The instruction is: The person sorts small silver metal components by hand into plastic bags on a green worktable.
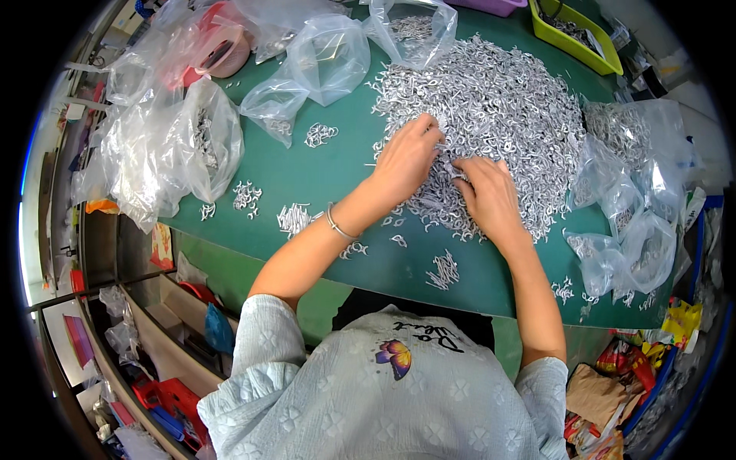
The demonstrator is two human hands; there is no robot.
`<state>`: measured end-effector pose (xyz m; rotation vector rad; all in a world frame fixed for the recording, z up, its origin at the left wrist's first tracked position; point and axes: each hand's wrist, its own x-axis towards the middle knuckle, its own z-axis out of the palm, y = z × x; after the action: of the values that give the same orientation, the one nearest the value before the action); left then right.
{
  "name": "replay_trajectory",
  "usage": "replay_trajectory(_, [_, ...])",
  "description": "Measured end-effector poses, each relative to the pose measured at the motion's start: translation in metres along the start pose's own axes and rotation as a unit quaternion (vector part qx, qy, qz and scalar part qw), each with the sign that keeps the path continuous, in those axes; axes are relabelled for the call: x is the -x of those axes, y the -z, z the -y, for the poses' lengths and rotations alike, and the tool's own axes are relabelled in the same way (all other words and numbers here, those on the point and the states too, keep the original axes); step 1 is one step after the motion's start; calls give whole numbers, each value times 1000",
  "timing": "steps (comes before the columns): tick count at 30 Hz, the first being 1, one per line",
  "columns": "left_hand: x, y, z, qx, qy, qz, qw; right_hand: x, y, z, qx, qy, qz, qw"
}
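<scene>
A wide heap of small silver-grey curved metal pieces (514,100) covers the back right of the green table (253,161). My left hand (408,153), with a bangle (337,224) on its wrist, reaches into the heap's near left part. Its fingers are curled together at the tips; whatever they pinch is too small to make out. Beside it my right hand (492,198) rests on the heap's near edge, thumb and forefinger apart, pointing toward the left hand. Sorted little piles lie in front and to the left: straight pins (442,271), more pins (297,219) and curved pieces (246,197).
Clear plastic bags (192,146) crowd the table's left end, near a pink basket (224,52). More bags (644,245) holding metal pieces stand at the right. A yellow-green tray (579,38) sits at the far right. Open drawers (172,322) are below, left.
</scene>
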<state>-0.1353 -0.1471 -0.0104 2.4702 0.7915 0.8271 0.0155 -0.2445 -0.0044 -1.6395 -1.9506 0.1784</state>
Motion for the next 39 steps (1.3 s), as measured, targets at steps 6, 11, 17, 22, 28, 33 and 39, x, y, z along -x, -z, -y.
replay_trajectory(6, [4,6,7,325,263,-71,906,1,4,-12,25,5,8,1000])
replay_trajectory(11, [11,28,-8,551,323,-15,769,8,16,-32,-259,-235,-22,937])
replay_trajectory(17, [7,18,2,175,216,9,961,-16,38,-31,-669,-266,-58,692])
replay_trajectory(22, [-27,-4,6,-9,177,-16,984,-37,17,-51,-136,-125,-111,977])
replay_trajectory(28, [-32,-13,12,-39,176,-27,983,-40,16,-39,114,-120,-49,985])
replay_trajectory(33, [-32,-8,16,258,209,-71,941,-21,18,-55,-167,-177,-89,966])
replay_trajectory(39, [-14,24,15,754,254,-25,605,-1,16,-54,-750,-254,-38,609])
